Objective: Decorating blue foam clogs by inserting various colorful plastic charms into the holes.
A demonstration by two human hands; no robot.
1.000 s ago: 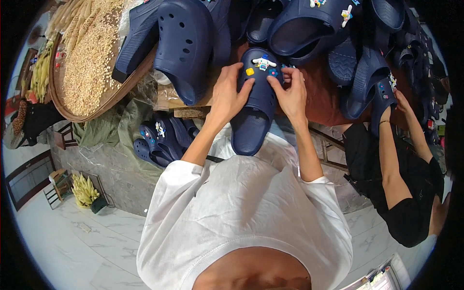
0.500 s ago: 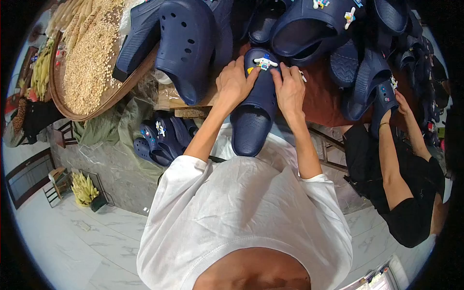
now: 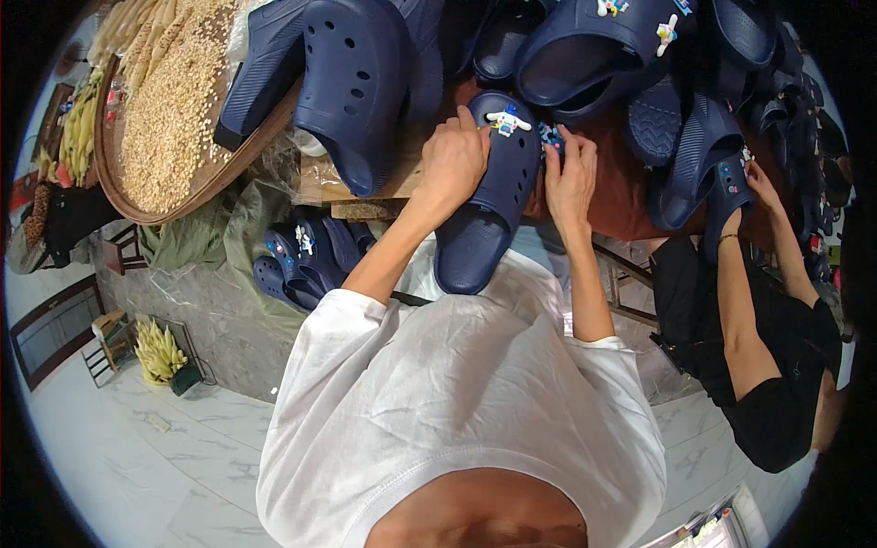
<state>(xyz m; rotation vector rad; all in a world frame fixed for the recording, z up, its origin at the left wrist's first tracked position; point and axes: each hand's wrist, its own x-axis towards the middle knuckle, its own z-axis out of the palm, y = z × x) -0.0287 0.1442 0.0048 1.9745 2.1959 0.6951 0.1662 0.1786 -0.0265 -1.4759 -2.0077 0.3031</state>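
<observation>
Near the upper middle of the frame we see the left hand (image 3: 449, 163) wrapped over the side of a navy clog (image 3: 489, 196), fingers curled on its upper and thumb tucked toward the edge, so the shoe sits steady with its toe pointing up the picture and its open heel hanging down toward the white shirt (image 3: 457, 411). That grip makes sense as a brace: it keeps the perforated top facing up and still. A small white figure charm (image 3: 508, 120) already sits on the toe of the clog.

Just to the right, the right hand (image 3: 571, 173) is off the shoe but close beside it, fingertips pinched on a little blue charm (image 3: 551, 137) (its shape is too small to tell), held at about the level of the clog's toe.

Around them lies a heap of more navy clogs (image 3: 585, 55) across the top of the frame, some bearing charms. A round woven tray of grain (image 3: 164, 119) fills the upper left, and finished charm-dressed clogs (image 3: 301, 256) lie below it at left. At the right edge, another person's hand (image 3: 756, 178) touches a separate clog.
</observation>
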